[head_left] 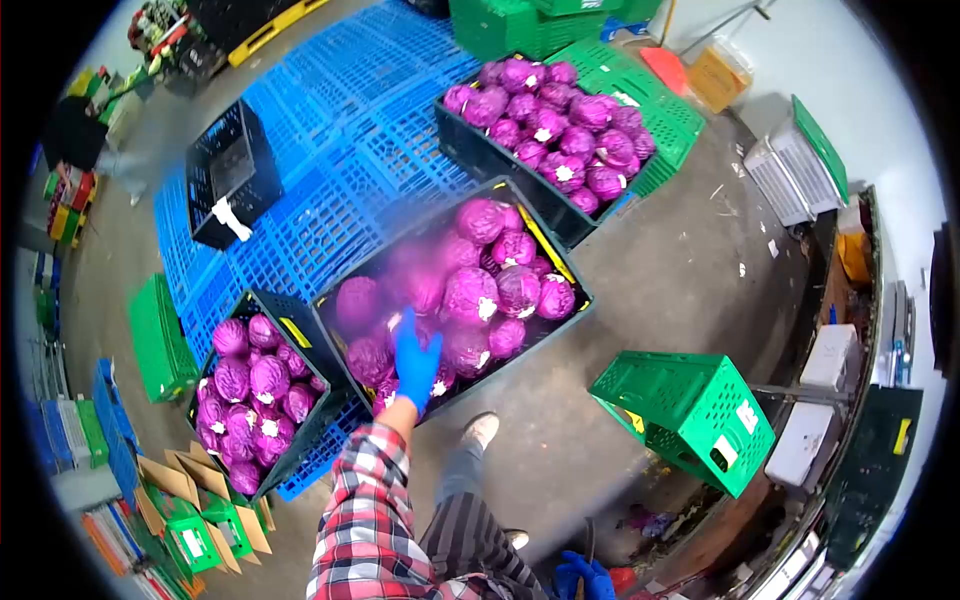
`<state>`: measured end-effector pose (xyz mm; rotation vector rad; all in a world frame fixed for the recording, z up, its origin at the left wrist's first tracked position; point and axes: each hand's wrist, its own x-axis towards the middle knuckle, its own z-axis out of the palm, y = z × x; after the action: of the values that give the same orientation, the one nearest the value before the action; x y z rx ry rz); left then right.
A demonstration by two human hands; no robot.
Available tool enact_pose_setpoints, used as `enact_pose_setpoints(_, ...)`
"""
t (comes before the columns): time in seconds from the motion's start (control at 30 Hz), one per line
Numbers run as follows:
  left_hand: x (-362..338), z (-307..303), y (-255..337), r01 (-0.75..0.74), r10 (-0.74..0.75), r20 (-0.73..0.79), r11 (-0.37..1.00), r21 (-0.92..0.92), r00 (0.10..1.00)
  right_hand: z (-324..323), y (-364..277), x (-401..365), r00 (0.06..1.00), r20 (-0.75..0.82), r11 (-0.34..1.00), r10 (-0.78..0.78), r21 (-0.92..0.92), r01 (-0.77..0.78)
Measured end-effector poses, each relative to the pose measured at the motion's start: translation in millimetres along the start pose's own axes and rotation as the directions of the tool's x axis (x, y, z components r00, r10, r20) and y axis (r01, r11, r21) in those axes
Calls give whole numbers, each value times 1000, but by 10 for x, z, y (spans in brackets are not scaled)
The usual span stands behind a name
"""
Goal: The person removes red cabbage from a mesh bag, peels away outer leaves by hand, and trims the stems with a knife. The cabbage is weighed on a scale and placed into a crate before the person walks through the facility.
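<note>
My left hand (415,362), in a blue glove, reaches over the near side of a dark crate (460,402) of red cabbages (470,296). Its fingers are stretched and the thumb is apart; it is at the cabbages, but contact cannot be told. Low in the view, my right hand (584,577), also blue-gloved, is closed around a thin, curved knife-like tool (590,540). Part of that hand is cut off by the frame edge. The cabbages are purple with pale cut stems, and a blurred patch covers those at the crate's left.
More cabbages fill a crate (480,160) behind and another crate (335,385) at left. A dark crate (250,190) with a white cloth stands on blue pallets (330,120). A green crate (690,420) stands at right. A person (75,135) is at far left.
</note>
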<state>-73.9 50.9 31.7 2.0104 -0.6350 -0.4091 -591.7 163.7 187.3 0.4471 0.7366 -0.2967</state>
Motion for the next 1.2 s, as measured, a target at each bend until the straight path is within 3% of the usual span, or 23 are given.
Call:
enact_pose_setpoints(0.07, -648, 85, 293, 41, -38, 111, 999, -30, 993, -90, 112, -141, 948, -297, 991, -113, 38, 130)
enact_pose_setpoints(0.13, -1436, 260, 454, 79, -68, 328, 997, -19, 942, 395, 327, -289, 769, -427, 841, -475, -478, 255)
enact_pose_setpoints(0.17, -1813, 292, 776, 235, -218, 516, 971, 33, 829, 514, 421, -416, 629, -415, 677, -658, -691, 252)
enact_pose_setpoints(0.2, -2213, 695, 268, 344, -208, 754, 939, -25, 623, 344, 452, -587, 657, -414, 709, -630, -653, 267)
enact_pose_setpoints(0.27, -2933, 590, 1209, 23, -12, 900, 1000, 3, 435, -374, 524, -764, 535, -462, 689, -707, -619, 377)
enact_pose_setpoints(0.33, -3660, 713, 1563, -126, 143, 979, 984, -125, 144, -695, 744, -1255, 510, -350, 594, -786, -656, 466)
enact_pose_setpoints(0.37, -3971, 780, 1774, -212, 160, 987, 965, -153, 18, -781, 901, -1477, 442, -377, 577, -814, -614, 539)
enact_pose_setpoints(0.4, -4286, 840, 1948, -292, 158, 981, 939, -184, -111, -988, 1096, -1698, 374, -389, 540, -842, -588, 603)
enact_pose_setpoints(0.47, -4921, 1037, 2125, -320, 316, 932, 877, -358, -176, -1578, 1369, -2061, 274, -368, 444, -888, -536, 718)
enact_pose_setpoints(0.53, -5517, 1090, 2520, -369, 359, 915, 837, -404, -186, -1651, 1681, -2532, 235, -518, 473, -822, -393, 789)
enact_pose_setpoints(0.6, -6007, 988, 2917, -248, 438, 878, 844, -476, -193, -1683, 1905, -2942, 256, -621, 462, -740, -193, 866)
enact_pose_setpoints(0.63, -6243, 938, 3108, -167, 456, 862, 853, -494, -223, -1684, 2029, -3059, 76, -675, 333, -734, -260, 906)
enact_pose_setpoints(0.7, -6621, 890, 3387, 68, 378, 865, 924, -377, -331, -2159, 2146, -3224, -36, -428, 130, -903, -352, 927)
enact_pose_setpoints(0.73, -6772, 975, 3401, 91, 501, 786, 858, -505, -362, -2316, 2187, -3214, -13, -509, 169, -861, -311, 935)
enact_pose_setpoints(0.77, -6939, 949, 3578, 216, 404, 808, 914, -343, -429, -2094, 2132, -3393, -5, -604, 184, -797, -250, 951)
enact_pose_setpoints(0.8, -7079, 922, 3818, 68, 386, 756, 907, -416, -528, -2162, 2167, -3432, -74, -579, 97, -812, -259, 961)
enact_pose_setpoints(0.83, -7286, 829, 4064, 61, 397, 742, 898, -436, -540, -2263, 2179, -3494, -144, -540, 22, -829, -289, 957)
enact_pose_setpoints(0.87, -7522, 935, 4002, 21, 445, 720, 857, -514, -533, -2277, 2196, -3608, -162, -567, -6, -808, -268, 963)
enact_pose_setpoints(0.9, -7752, 959, 4069, 110, 469, 692, 861, -496, -549, -2310, 2199, -3688, -148, -569, -7, -809, -243, 970)
enact_pose_setpoints(0.97, -8166, 1075, 4359, 18, 591, 481, 643, -765, -647, -2395, 2224, -3817, -113, -629, 14, -769, -194, 981)
enact_pose_setpoints(1.03, -8606, 1238, 4569, -65, 604, 320, 404, -913, -730, -2480, 2262, -3967, -110, -670, 7, -734, -169, 986)
enact_pose_setpoints(1.17, -9946, 1633, 4896, 289, 596, -7, 380, -878, -803, -2810, 2291, -4265, -119, -814, -59, -569, -104, 993)
enact_pose_setpoints(1.2, -10315, 1723, 4967, 296, 540, -2, 458, -838, -842, -2838, 2272, -4377, -134, -822, -120, -554, -81, 990)
